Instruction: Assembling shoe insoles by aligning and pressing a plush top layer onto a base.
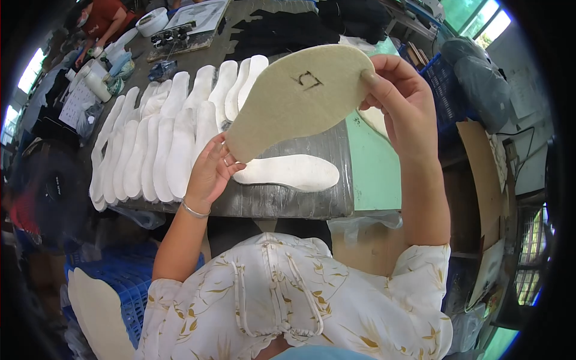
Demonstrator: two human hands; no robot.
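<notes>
A cream felt insole [294, 102] with a dark hand-drawn mark is held up above the table between both my hands. My right hand [405, 102] pinches its wide end, thumb on the near face. At the narrow end my left hand [213, 168] grips the edge with its fingers; a silver bangle circles that wrist. Below lies a single white insole [294, 173] on the dark table [282, 205], close to the front edge. Rows of overlapping white insoles [159, 153] cover the table to the left of my left hand.
A green mat [375, 174] covers the table's right part, with another pale insole [377, 123] partly hidden there. Black fabric [276, 36] lies at the back. A blue crate [129, 282] with pale insole shapes [99, 309] stands at lower left. A person [108, 24] works at the far left.
</notes>
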